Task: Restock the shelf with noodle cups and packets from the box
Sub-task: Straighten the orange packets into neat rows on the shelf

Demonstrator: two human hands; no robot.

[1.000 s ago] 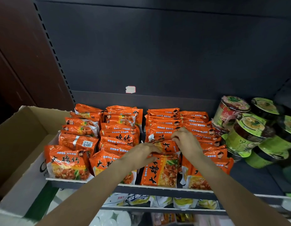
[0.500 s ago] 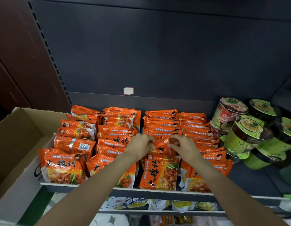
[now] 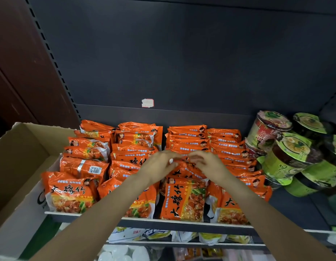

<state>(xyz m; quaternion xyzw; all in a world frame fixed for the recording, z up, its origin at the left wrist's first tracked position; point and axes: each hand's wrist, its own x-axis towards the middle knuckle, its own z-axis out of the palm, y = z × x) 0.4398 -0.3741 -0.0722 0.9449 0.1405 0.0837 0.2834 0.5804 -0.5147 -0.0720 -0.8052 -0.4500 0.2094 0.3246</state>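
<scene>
Noodle packet (image 3: 182,171) mid-row, pinched by both hands – left (image 3: 159,167), right (image 3: 210,165) – on shelf (image 3: 182,225)

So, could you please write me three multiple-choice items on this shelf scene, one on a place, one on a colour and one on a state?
1. Where does the cardboard box sit relative to the orange packets?
A. to their left
B. to their right
C. on top of them

2. What colour are most of the noodle cups at the shelf's right end?
A. blue
B. green
C. white

3. What are the left hand and right hand doing?
A. resting in the box
B. lifting a cup
C. meeting over the third row of packets

Answers:
1 A, the box stands beyond the leftmost row.
2 B, green bodies and lids show on all but one red cup.
3 C, both sets of fingers meet on a packet mid-row; their exact grip is blurred.
</scene>
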